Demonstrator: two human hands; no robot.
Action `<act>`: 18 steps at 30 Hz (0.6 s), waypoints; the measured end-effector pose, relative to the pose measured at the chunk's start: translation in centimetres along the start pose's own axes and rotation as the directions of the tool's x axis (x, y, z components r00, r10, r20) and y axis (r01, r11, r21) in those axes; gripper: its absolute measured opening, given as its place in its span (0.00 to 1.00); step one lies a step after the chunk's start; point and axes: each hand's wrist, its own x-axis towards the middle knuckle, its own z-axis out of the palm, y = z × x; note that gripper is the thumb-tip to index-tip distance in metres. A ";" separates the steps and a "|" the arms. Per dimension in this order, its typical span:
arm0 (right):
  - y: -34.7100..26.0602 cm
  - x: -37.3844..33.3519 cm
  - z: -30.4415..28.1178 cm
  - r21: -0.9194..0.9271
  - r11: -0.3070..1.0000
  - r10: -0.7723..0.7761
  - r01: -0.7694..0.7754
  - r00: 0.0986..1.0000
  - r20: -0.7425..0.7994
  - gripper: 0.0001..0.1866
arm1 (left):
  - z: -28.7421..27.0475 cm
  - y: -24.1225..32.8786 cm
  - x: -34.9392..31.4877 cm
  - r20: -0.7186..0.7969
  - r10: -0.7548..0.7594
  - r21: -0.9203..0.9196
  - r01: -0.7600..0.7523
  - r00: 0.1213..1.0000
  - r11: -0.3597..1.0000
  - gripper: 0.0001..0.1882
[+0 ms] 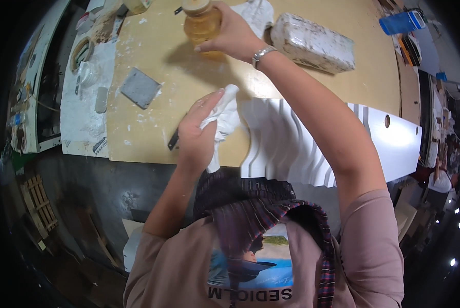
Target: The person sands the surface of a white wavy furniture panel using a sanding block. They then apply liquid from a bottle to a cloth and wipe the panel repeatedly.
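Observation:
Near the far edge of the table my right hand [235, 33] is wrapped round a clear jar [199, 28] of amber liquid with a pale lid. The jar appears upright. Closer to me, my left hand [196, 131] grips a crumpled white cloth [227, 115], which sticks out above the fingers and hangs below the palm. White panels with wavy edges [276, 138] lie side by side to the right of the cloth, partly under my right forearm. A flat grey square pad [140, 87] rests on the table to the left.
The yellowish tabletop [163, 138] bears white smears. A long block in stained white wrapping [312, 43] lies at the back right, beside another white cloth [255, 15]. A tape roll [82, 54] sits at the left, a blue container [402, 23] at the far right.

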 end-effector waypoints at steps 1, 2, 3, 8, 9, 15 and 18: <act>0.6 0.1 -0.2 -0.119 0.987 0.107 -0.105 0.994 0.006 0.43 | 1.2 0.3 0.0 0.059 0.046 0.105 -0.052 0.997 0.993 0.31; 1.2 0.0 -1.0 -0.234 0.950 0.213 -0.207 0.977 0.000 0.53 | 2.5 0.4 0.0 0.123 0.088 0.205 -0.112 0.988 0.972 0.31; 2.1 -0.3 -1.8 -0.335 0.935 0.111 -0.116 0.993 -0.032 0.43 | 3.8 0.4 -0.2 0.122 0.080 0.186 -0.102 0.989 0.977 0.32; -3.3 -6.3 -12.8 -0.506 0.859 0.040 -0.080 0.995 -0.088 0.24 | 7.0 -1.3 -0.5 0.203 0.131 0.316 -0.192 0.970 0.929 0.32; -4.2 -8.7 -14.8 -0.515 0.848 0.066 -0.127 0.989 -0.134 0.22 | 7.4 -1.5 -0.5 0.236 0.193 0.421 -0.279 0.952 0.863 0.33; -4.5 -20.0 -23.2 -0.601 0.719 0.212 -0.349 0.933 -0.289 0.21 | 12.1 -1.9 0.8 0.361 0.419 0.667 -0.545 0.833 0.509 0.26; -4.9 -21.6 -23.5 -0.626 0.550 0.481 -0.553 0.822 -0.303 0.22 | 13.6 -3.0 0.9 0.429 0.393 0.726 -0.569 0.813 0.386 0.25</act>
